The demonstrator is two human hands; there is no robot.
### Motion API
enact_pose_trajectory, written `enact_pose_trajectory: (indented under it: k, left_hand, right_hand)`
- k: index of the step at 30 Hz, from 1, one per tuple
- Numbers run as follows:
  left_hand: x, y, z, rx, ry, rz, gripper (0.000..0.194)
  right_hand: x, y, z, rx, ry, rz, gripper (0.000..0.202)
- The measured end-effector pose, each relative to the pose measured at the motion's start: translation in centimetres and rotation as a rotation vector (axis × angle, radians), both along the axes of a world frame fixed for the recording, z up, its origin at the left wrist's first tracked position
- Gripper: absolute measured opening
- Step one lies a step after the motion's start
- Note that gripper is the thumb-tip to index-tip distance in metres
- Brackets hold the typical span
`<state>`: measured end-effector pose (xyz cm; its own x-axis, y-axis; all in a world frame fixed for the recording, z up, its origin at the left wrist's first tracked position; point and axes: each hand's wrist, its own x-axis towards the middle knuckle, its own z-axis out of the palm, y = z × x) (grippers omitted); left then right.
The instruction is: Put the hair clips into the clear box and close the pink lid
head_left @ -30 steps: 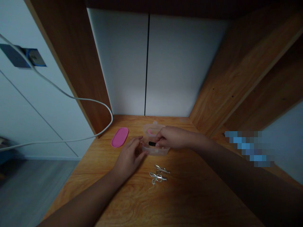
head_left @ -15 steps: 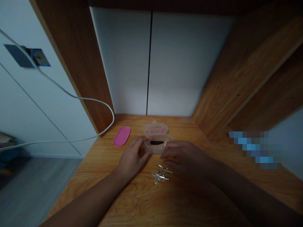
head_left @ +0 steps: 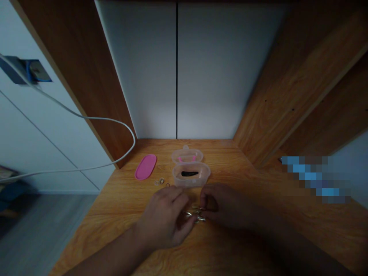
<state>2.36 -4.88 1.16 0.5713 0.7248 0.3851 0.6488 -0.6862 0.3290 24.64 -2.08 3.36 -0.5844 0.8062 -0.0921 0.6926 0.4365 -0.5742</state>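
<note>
My left hand and my right hand meet over the silver metal clips lying on the wooden desk, fingertips touching them from both sides. Whether either hand has a firm hold on a clip is hidden by the fingers. Just beyond my hands stands a clear plastic box with a black clip inside it. A second clear box with a pink piece inside sits right behind it.
A pink oval lid lies left of the boxes. A few small rings lie between lid and box. A white cable loops along the left wooden panel. Wooden walls close in left and right, white panels behind.
My right hand left the black clip in the clear box and came back to the silver clips. My left hand moved off the box's side to the clips, uncovering small rings.
</note>
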Motion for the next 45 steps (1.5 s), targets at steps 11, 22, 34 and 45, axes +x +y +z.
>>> enact_pose_trajectory:
  k: [11, 22, 34, 45]
  left_hand:
    - [1.3, -1.1, 0.1, -0.278, 0.181, 0.181, 0.038]
    - [1.4, -1.0, -1.1, -0.371, -0.03, 0.104, 0.015]
    - [1.0, -0.2, -0.5, -0.697, -0.79, 0.113, 0.014]
    - [0.4, 0.7, 0.0, -0.839, -1.22, 0.021, 0.022]
  right_hand:
    - [0.6, 0.5, -1.9, -0.228, 0.3, -0.064, 0.014]
    - [0.6, 0.2, -3.2, -0.367, 0.819, -0.102, 0.022]
    - [-2.5, -1.1, -3.2, -0.438, 1.235, -0.299, 0.023]
    - [-2.9, -0.7, -3.5, -0.502, 1.216, -0.341, 0.023]
